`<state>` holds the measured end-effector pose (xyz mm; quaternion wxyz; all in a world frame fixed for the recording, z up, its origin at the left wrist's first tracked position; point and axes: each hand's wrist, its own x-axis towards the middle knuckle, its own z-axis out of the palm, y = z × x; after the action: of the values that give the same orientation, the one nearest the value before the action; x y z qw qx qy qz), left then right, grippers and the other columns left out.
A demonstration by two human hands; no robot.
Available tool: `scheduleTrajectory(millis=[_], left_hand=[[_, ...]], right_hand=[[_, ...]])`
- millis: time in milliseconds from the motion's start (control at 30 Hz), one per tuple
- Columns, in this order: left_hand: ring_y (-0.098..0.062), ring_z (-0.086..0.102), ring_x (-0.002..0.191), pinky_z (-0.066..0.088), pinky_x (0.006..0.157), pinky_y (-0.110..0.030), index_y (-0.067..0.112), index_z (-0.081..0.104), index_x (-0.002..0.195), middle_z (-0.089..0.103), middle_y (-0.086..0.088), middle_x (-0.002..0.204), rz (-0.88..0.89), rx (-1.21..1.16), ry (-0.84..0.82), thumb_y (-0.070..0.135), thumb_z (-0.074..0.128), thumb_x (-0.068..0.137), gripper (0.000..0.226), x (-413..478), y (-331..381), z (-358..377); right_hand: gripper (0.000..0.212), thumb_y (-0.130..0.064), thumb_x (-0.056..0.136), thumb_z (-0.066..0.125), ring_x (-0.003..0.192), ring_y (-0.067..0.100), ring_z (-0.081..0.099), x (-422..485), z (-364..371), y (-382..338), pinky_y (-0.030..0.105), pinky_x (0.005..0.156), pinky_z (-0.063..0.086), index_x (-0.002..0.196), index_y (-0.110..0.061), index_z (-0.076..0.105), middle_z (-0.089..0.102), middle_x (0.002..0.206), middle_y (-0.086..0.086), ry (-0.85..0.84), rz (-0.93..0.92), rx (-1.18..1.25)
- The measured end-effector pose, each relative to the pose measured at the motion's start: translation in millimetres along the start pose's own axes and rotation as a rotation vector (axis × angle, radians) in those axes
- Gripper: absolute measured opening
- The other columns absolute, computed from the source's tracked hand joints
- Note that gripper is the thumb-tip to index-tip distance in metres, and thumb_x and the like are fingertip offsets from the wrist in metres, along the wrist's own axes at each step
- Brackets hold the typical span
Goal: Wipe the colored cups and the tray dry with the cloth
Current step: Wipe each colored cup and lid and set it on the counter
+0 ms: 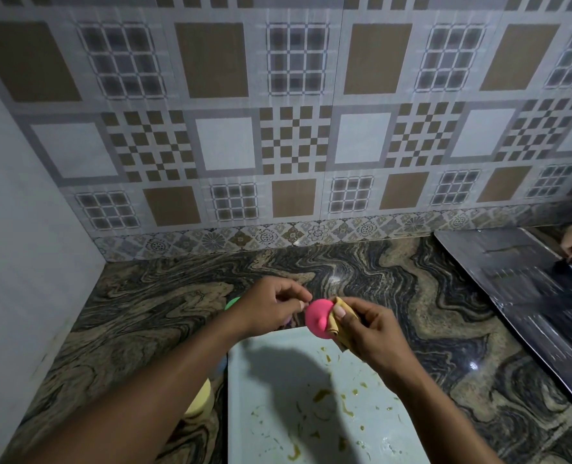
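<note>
Over granite counter (144, 313), right fingers (341, 311) pinch cloth (339, 334) against pink cup (316, 319).

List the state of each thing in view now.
pink cup: held up, cloth against its side
cloth: pinched in the right hand
tray: lying flat, smeared with yellowish residue
green cup: mostly hidden behind the left hand
yellow cup: partly hidden under the left arm
left hand: fingers curled beside pink cup, contact unclear
</note>
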<state>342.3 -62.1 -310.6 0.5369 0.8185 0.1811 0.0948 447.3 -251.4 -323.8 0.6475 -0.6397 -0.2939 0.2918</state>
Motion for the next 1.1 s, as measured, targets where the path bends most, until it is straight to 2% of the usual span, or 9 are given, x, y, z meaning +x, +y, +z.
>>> scheduleTrajectory(millis=[233,333,433,567,667,733,900,967,1100], left_hand=[[-0.026,0.063,0.085,0.054,0.085,-0.059,0.015,0.076,0.097,0.074,-0.02,0.1,-0.05,-0.039,-0.216,0.031,0.08,0.078,0.026,5.5,6.6,-6.1],[-0.026,0.058,0.084,0.051,0.08,-0.049,0.016,0.075,0.095,0.072,-0.021,0.097,-0.036,-0.11,-0.226,0.036,0.079,0.077,0.027,6.4,9.1,-5.9],[-0.022,0.057,0.086,0.047,0.081,-0.041,0.011,0.073,0.097,0.068,-0.01,0.091,-0.016,-0.244,-0.19,0.021,0.074,0.085,0.016,5.4,9.4,0.9],[-0.018,0.054,0.074,0.044,0.067,-0.031,0.013,0.072,0.093,0.064,-0.007,0.082,-0.074,-0.475,-0.124,0.025,0.077,0.079,0.019,1.3,1.9,11.1],[-0.011,0.057,0.072,0.046,0.064,-0.023,0.01,0.069,0.093,0.063,-0.004,0.083,-0.109,-0.542,-0.1,0.017,0.077,0.084,0.014,-1.9,-3.7,17.8],[-0.012,0.06,0.075,0.05,0.069,-0.022,0.009,0.07,0.091,0.066,-0.002,0.082,-0.119,-0.532,-0.134,0.012,0.074,0.086,0.007,-3.9,-2.7,14.9],[-0.016,0.062,0.088,0.05,0.081,-0.027,-0.003,0.071,0.108,0.071,-0.01,0.096,-0.073,-0.209,-0.328,0.009,0.071,0.09,0.022,-3.3,17.1,-8.3],[-0.011,0.065,0.087,0.051,0.081,-0.023,0.001,0.072,0.108,0.073,-0.005,0.095,0.01,-0.226,-0.275,0.004,0.067,0.091,0.017,-1.8,23.9,-9.6],[-0.004,0.067,0.08,0.05,0.075,-0.018,0.004,0.07,0.104,0.076,0.002,0.089,0.013,-0.532,-0.09,-0.001,0.061,0.092,0.017,-2.0,20.6,7.5]], right_hand=[[0.022,-0.021,0.094,0.064,0.067,0.027,0.058,1.5,-1.1,-4.9,0.035,0.056,0.048,0.109,-0.01,0.075,0.07,0.088,0.028,-0.037,0.06,0.075],[0.027,-0.019,0.091,0.065,0.069,0.026,0.06,3.6,-1.4,-6.8,0.032,0.056,0.051,0.113,-0.004,0.072,0.07,0.084,0.023,-0.019,0.084,0.195],[0.027,-0.015,0.091,0.064,0.064,0.026,0.057,3.3,0.5,-8.8,0.031,0.055,0.049,0.114,-0.004,0.071,0.068,0.083,0.021,0.014,0.079,0.294],[0.031,-0.013,0.087,0.064,0.062,0.023,0.059,-2.8,9.2,-0.1,0.031,0.053,0.051,0.116,-0.002,0.069,0.068,0.083,0.021,0.069,0.127,0.518],[0.033,-0.014,0.085,0.065,0.065,0.022,0.06,-6.8,13.5,3.3,0.031,0.054,0.052,0.116,-0.005,0.071,0.069,0.087,0.02,0.099,0.139,0.518],[0.031,-0.017,0.085,0.066,0.063,0.02,0.06,-7.1,10.6,-1.0,0.03,0.052,0.05,0.114,-0.007,0.072,0.069,0.087,0.019,0.1,0.119,0.439],[0.024,-0.021,0.086,0.068,0.067,0.026,0.054,-2.6,1.8,-16.3,0.031,0.053,0.045,0.107,-0.012,0.077,0.069,0.085,0.019,0.01,0.059,0.271],[0.027,-0.019,0.086,0.066,0.065,0.025,0.056,-0.5,3.6,-21.9,0.03,0.052,0.047,0.109,-0.009,0.075,0.069,0.085,0.019,0.008,0.049,0.359],[0.032,-0.016,0.085,0.066,0.064,0.021,0.061,1.2,11.5,-22.4,0.028,0.057,0.054,0.115,-0.006,0.071,0.07,0.086,0.017,0.08,0.061,0.533]])
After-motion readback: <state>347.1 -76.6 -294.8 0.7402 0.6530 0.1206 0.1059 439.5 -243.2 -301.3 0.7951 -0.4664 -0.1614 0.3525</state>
